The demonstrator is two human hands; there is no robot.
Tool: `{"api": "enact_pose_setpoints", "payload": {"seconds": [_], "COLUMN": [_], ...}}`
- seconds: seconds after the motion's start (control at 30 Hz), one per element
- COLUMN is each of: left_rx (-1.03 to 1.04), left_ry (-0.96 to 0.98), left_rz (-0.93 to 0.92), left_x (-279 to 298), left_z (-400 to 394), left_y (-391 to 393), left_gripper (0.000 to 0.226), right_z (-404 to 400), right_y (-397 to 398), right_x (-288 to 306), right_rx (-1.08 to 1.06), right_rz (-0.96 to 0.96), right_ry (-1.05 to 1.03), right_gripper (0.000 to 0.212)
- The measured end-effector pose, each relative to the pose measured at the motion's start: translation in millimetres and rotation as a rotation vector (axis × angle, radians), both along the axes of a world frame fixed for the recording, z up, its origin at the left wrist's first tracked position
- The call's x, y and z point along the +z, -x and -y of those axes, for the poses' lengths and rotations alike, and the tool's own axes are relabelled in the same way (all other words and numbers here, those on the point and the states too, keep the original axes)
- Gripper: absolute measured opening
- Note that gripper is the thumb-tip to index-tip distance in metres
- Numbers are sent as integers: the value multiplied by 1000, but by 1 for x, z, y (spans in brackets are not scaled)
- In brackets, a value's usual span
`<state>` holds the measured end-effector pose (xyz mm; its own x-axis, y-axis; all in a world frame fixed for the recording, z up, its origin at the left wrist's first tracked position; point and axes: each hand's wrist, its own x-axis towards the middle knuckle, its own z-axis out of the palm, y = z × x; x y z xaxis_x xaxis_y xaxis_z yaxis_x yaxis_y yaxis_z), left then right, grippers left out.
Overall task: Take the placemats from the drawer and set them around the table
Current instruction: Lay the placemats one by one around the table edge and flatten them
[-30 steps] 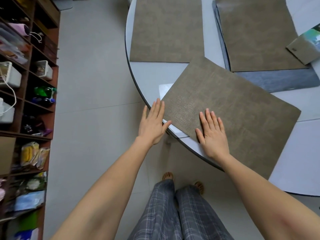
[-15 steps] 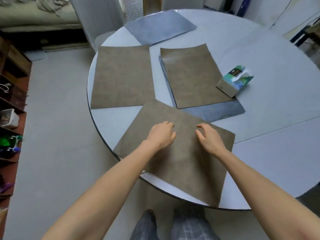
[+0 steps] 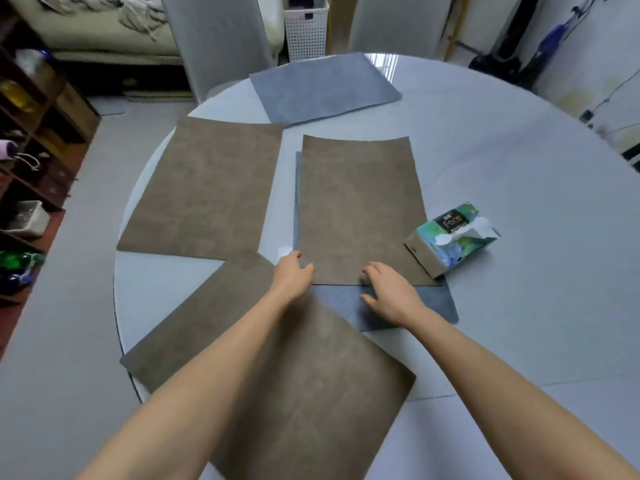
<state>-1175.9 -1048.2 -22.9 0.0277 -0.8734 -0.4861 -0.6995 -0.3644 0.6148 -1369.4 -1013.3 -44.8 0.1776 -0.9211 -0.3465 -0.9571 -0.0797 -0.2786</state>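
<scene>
Head view. Round pale grey table (image 3: 519,188) fills most of the frame; grey floor (image 3: 69,306) at 9 o'clock, open wooden shelving (image 3: 31,140) with bottles and boxes along the left edge. At 12 o'clock, past the table's far rim: two pale chair backs (image 3: 214,39), a white perforated basket (image 3: 306,29), a sofa with a blanket at 11 o'clock.

Placemats on the table, all flat:
- brown placemat (image 3: 207,188) at 10 o'clock, near the left rim.
- centre brown placemat (image 3: 356,202), lying on top of a grey-blue placemat (image 3: 433,303) whose edges show along its left side and near end.
- far grey-blue placemat (image 3: 322,88) at 12 o'clock, by the far rim.
- near brown placemat (image 3: 311,375) at 6 o'clock, set at an angle, its left corner overhanging the table rim; its far corner touches or overlaps the stacked pair.

Tissue pack (image 3: 453,237), green and blue print, at 3 o'clock, just beside the centre mat's right near corner.

Left hand (image 3: 292,275): at the near left corner of the centre brown placemat, fingers curled onto its edge; cannot tell whether it pinches the mat or only touches it.
Right hand (image 3: 388,289): fingers loosely spread and relaxed, over the seam where the centre brown placemat meets the grey-blue one beneath; grasping nothing visible.
</scene>
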Motion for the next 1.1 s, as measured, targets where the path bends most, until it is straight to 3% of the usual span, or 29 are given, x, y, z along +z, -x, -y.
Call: {"api": "enact_pose_setpoints", "payload": {"seconds": [0.13, 0.3, 0.5, 0.67, 0.83, 0.97, 1.1], "left_rx": [142, 198, 292, 292, 278, 528, 667], "left_ry": [-21, -112, -116, -95, -80, -121, -299], "left_rz": [15, 9, 23, -59, -280, -632, -1011], "left_x": [-7, -22, -31, -43, -43, -20, 15], "left_z": [14, 33, 50, 50, 40, 37, 36], "left_y": [9, 17, 18, 6, -6, -12, -13], "left_gripper": [45, 36, 35, 22, 14, 29, 58], "right_z": [18, 30, 42, 41, 55, 77, 95], "right_y": [-5, -6, -9, -25, -25, -26, -37], "right_x": [-24, -45, -43, -40, -35, 4, 86], "right_rx": [140, 90, 365, 347, 18, -333, -457], "right_rz": [-85, -205, -266, -290, -86, 330, 655], "right_ry": [-137, -25, 11, 93, 190, 380, 490], "right_gripper": [83, 61, 65, 62, 34, 26, 18]}}
